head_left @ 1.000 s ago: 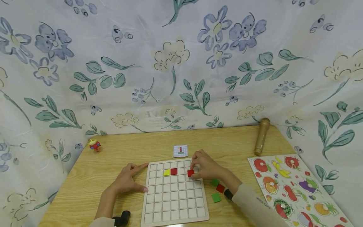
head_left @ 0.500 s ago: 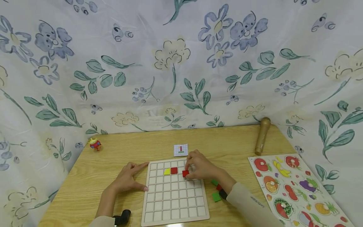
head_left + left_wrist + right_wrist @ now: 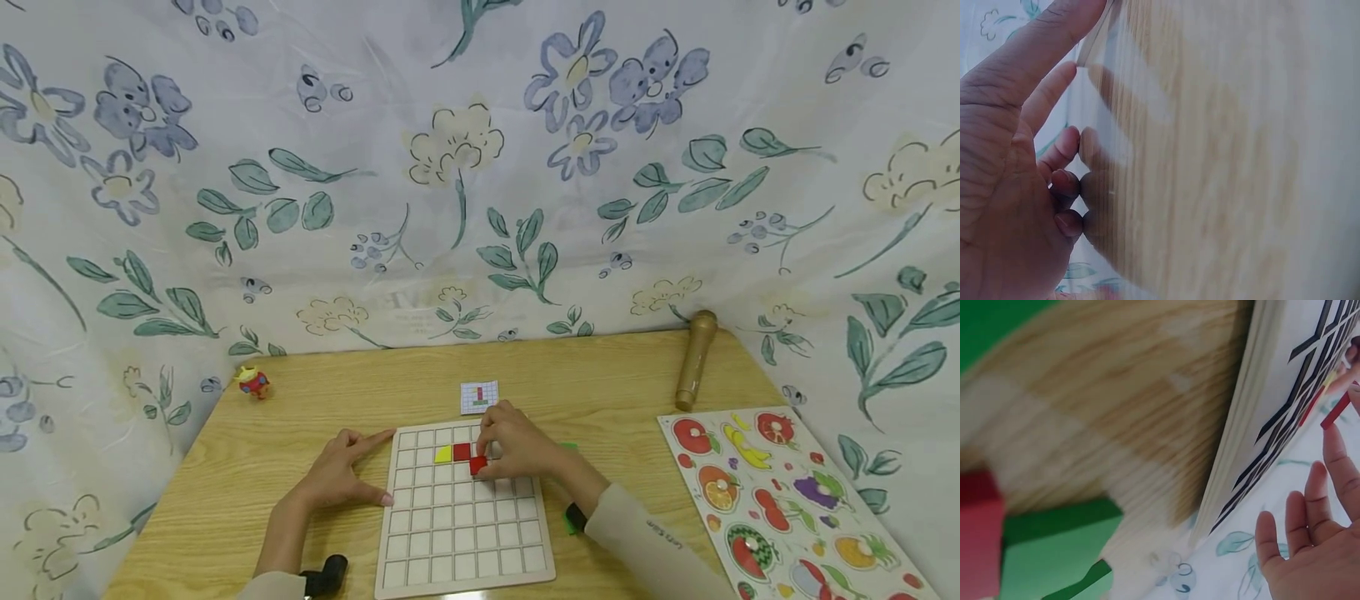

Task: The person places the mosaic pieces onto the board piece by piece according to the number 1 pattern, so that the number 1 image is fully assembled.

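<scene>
The red tile [image 3: 477, 466] is over the far part of the board [image 3: 465, 540], just right of the other red tile [image 3: 461, 452] and a bit nearer the person. It is a flat square, so no side is plainly the long one. In the right wrist view it shows edge-on — a thin strip, at a slant to the board's top. I can't tell if it touches the board.

The right hand [image 3: 517, 443] comes in across the board's right edge. Thumb and pointer pinch the red tile; the other fingers are spread and a little bent. The left hand [image 3: 336, 477] is wide at the board's left edge — pointer at the far left corner, thumb lower down that side.

The yellow tile [image 3: 443, 454] sits on the board, left of the other red tile. Past the board's far edge is a card [image 3: 479, 397]. Right of the board are green tiles [image 3: 1060, 540]. Farther right lie a mic [image 3: 696, 360] and a fruit puzzle [image 3: 798, 546]. A toy [image 3: 253, 382] is past the board's far left corner.
</scene>
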Tool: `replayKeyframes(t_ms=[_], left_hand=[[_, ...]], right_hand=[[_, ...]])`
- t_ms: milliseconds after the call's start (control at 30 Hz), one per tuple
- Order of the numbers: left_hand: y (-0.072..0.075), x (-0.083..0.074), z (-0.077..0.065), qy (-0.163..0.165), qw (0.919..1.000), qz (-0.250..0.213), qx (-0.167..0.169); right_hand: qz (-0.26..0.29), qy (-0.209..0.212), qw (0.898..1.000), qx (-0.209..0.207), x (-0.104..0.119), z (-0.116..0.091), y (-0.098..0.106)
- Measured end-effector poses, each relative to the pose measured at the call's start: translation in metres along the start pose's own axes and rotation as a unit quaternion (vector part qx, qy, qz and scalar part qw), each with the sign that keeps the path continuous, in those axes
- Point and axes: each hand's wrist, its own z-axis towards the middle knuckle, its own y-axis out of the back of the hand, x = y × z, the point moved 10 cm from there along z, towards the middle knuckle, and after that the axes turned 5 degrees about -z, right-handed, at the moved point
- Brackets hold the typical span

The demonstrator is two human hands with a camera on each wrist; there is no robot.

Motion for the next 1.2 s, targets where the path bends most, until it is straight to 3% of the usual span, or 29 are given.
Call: replayKeyframes(t_ms=[167,633,1200], left_hand=[[0.001,-0.001,-0.001,-0.004,1.0000,0.001,-0.001],[-0.001,0.000,0.000,0.001,1.0000,-0.003,0.000],[0.000,0.000,-0.002,0.005,1.0000,0.000,-0.005]], right_hand=[[-0.006,-0.012,1.000,0.005,0.002,0.003,-0.004],[-0.060,0.002,0.998,0.009,0.012,0.011,-0.013],[-0.085,-0.007,0.996,-0.012,0.012,0.013,-0.017]])
